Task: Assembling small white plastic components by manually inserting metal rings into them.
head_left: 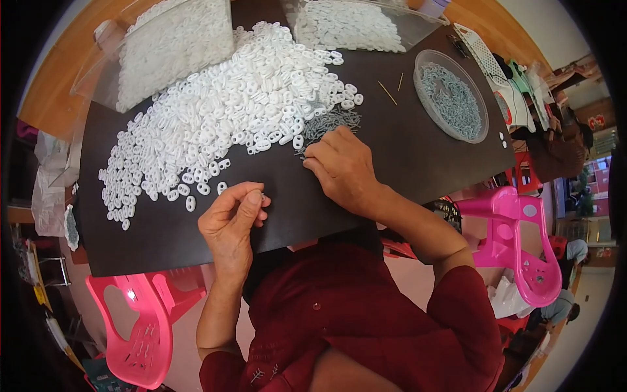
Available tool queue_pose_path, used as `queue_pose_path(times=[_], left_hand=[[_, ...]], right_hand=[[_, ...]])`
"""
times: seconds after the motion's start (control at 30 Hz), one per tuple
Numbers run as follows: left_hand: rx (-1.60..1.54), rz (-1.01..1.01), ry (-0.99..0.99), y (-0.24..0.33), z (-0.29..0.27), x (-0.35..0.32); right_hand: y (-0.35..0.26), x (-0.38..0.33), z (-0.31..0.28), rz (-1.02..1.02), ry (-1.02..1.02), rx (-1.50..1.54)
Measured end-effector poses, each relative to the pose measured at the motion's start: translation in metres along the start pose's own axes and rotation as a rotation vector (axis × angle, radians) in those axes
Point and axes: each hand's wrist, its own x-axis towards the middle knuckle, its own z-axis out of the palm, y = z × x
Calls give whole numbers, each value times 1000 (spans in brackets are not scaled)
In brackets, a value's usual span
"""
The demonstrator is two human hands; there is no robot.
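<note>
My left hand (234,215) hovers over the near part of the dark table, thumb and fingers pinched together. A tiny light bit shows at its fingertips, too small to name. My right hand (343,166) is bent over a small heap of grey screws (334,121), its fingers curled down at the heap's near edge. Whatever lies between those fingertips is hidden. A big heap of white oval plastic pieces with two holes (228,98) spreads over the table to the left of the screws.
Two clear bins (176,52) (349,26) of white pieces stand at the back. A round clear tub (450,98) of screws sits at the right, near two thin brass-coloured sticks (388,93). Pink plastic chairs (140,333) (522,242) flank me. Other people are at the far right.
</note>
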Motion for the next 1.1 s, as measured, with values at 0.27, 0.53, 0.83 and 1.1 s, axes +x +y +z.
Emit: queue_pose_path(times=[0.27,0.53,0.83,1.1], left_hand=[[51,-9,-63,0,-3,4],[73,-25,-88,-1,-5,11],[27,-4,-39,-4,-7,14],[1,10,-25,-3,-7,12]], right_hand=[[6,16,14,-119,-99,-55],[11,20,15,-33,-101,69],[-9,21,8,-103,-187,131],[-20,25,25,-248,-206,12]])
